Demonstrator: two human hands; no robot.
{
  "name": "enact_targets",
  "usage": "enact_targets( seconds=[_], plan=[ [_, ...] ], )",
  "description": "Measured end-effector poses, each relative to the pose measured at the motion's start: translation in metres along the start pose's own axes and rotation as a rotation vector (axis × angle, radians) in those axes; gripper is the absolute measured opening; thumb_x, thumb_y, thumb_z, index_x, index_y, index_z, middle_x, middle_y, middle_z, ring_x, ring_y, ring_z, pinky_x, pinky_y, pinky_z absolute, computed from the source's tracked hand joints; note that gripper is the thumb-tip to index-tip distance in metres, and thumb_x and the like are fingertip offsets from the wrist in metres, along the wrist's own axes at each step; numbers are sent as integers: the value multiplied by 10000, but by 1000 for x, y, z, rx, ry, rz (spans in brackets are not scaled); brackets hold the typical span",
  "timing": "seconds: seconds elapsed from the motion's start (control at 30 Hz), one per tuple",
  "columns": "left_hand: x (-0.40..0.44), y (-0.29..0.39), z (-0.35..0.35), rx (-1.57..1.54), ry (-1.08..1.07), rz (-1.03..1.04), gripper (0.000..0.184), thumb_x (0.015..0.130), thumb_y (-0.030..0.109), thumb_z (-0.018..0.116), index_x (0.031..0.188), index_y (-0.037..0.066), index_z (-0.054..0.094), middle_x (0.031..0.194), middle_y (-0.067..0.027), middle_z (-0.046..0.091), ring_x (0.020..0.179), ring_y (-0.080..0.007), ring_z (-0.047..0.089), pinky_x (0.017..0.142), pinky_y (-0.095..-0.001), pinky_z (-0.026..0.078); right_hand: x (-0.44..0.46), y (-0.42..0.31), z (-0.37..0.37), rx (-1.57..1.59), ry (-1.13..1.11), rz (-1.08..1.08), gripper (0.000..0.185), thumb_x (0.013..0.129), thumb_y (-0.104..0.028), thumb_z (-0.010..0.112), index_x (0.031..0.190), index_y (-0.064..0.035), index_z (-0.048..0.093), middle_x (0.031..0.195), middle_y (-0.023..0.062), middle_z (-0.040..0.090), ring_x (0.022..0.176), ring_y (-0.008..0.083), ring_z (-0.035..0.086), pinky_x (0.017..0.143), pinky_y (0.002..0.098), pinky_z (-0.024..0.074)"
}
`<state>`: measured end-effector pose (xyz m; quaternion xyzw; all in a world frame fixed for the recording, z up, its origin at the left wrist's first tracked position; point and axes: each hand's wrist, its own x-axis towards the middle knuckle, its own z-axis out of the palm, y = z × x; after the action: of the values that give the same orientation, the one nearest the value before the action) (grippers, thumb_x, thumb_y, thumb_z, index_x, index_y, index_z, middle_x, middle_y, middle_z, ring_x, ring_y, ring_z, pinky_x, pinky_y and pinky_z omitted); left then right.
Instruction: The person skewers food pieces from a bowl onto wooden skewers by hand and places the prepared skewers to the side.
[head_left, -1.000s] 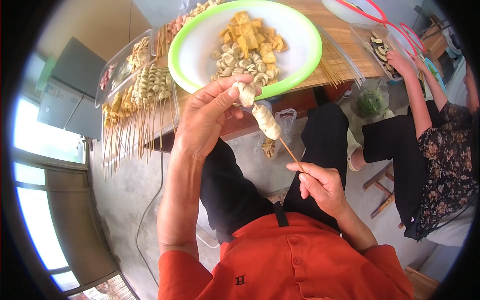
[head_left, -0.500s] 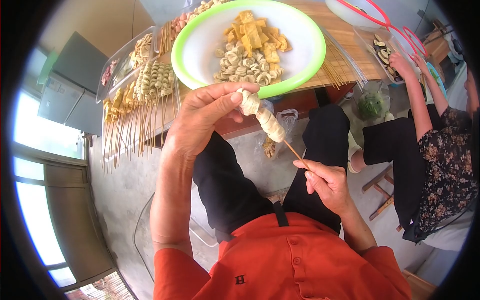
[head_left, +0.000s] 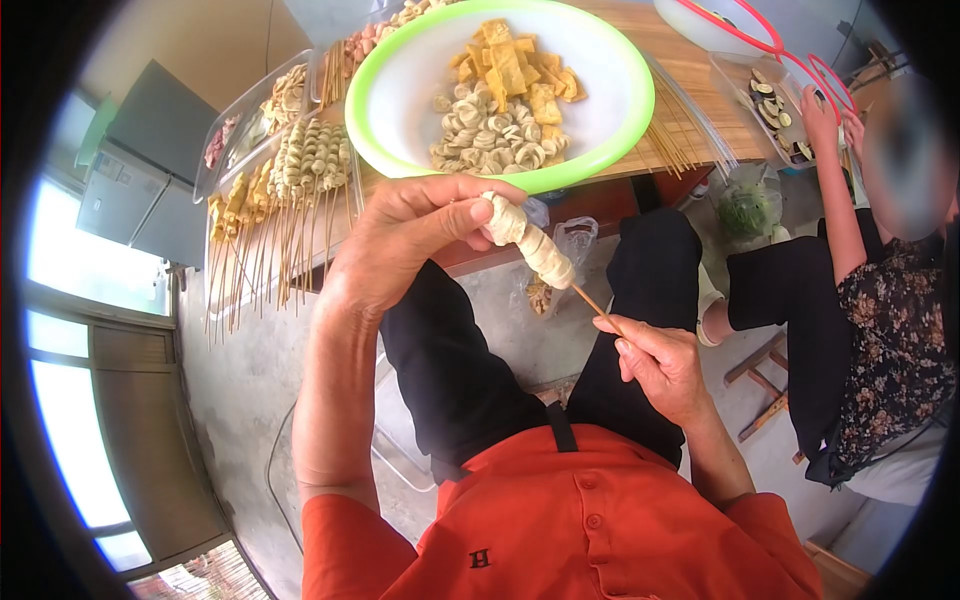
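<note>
My left hand pinches the topmost pale tofu-skin roll between thumb and fingers. That roll and more pale rolls sit in a row on the upper part of a thin wooden skewer. Lower down, my right hand grips the bare stick between thumb and fingers. The skewer leans, its loaded end up toward the left. Just beyond stands a white bowl with a green rim. Inside it are loose tofu-skin rolls and yellow-brown fried tofu pieces. The skewer's tip is hidden by my left fingers.
Finished skewers lie in a clear tray at the table's left, sticks overhanging. Bare skewers lie right of the bowl. A co-worker's hand is by a tray of eggplant slices. A wooden stool stands on the floor.
Both my hands and the skewer have shifted very slightly down and right. The co-worker's head has come further into view, and that person's hands have moved a little right.
</note>
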<state>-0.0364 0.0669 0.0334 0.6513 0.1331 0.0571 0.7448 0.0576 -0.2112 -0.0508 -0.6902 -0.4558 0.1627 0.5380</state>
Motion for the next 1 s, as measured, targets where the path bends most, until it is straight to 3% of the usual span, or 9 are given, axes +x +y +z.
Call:
enact_targets(
  seconds=[0.33, 0.43, 0.53, 0.6, 0.67, 0.9, 1.0],
  plan=[
    [0, -3, 0, 53, -28, -11, 322, 937, 214, 640, 1135, -39, 663, 926, -78, 680, 794, -96, 642, 759, -239, 559, -1, 1, 4, 25, 16, 3, 269, 916, 21, 558, 1168, 19, 653, 687, 83, 638, 512, 104, 563, 499, 245, 466],
    [2, -6, 0, 98, -66, 4, 369, 954, 236, 614, 1197, -41, 626, 938, -66, 674, 804, -92, 639, 765, -239, 551, -2, 3, 10, 101, 13, 47, 264, 924, 16, 549, 1169, 18, 650, 679, 60, 629, 528, 89, 559, 502, 244, 463],
    [4, -12, 6, 21, -25, 67, 444, 981, 260, 563, 1313, -34, 532, 1000, -82, 656, 856, -119, 637, 775, -259, 539, -1, 1, 16, 251, 5, 137, 255, 947, -8, 527, 1171, 11, 647, 655, 28, 600, 534, 65, 534, 487, 235, 439],
    [6, -19, 17, -156, 147, 191, 509, 1000, 276, 521, 1401, -21, 425, 1067, -111, 634, 920, -163, 633, 789, -292, 528, 1, -3, 18, 332, -2, 199, 253, 961, -24, 512, 1176, 6, 643, 641, 12, 582, 531, 54, 515, 473, 228, 420],
    [7, -31, 27, -167, 186, 210, 514, 1002, 277, 517, 1409, -20, 413, 1087, -122, 628, 935, -181, 630, 784, -304, 525, 2, -10, 20, 596, -34, 366, 264, 991, -63, 472, 1199, -1, 623, 617, 4, 554, 501, 36, 458, 442, 203, 358],
    [7, -63, 59, -362, 259, 213, 539, 985, 233, 552, 1437, 2, 368, 1213, -194, 604, 1023, -269, 639, 863, -383, 544, 7, -18, 25, 792, -118, 433, 305, 1033, -161, 433, 1235, 14, 581, 604, 12, 541, 455, 34, 388, 419, 187, 300],
    [8, -59, 71, -518, 243, 259, 515, 1007, 269, 502, 1440, 30, 360, 1243, -208, 586, 1032, -288, 636, 879, -399, 543, 8, -20, 30, 856, -123, 451, 328, 1042, -206, 434, 1235, 17, 579, 598, 11, 533, 448, 38, 381, 416, 190, 297]
  ],
)
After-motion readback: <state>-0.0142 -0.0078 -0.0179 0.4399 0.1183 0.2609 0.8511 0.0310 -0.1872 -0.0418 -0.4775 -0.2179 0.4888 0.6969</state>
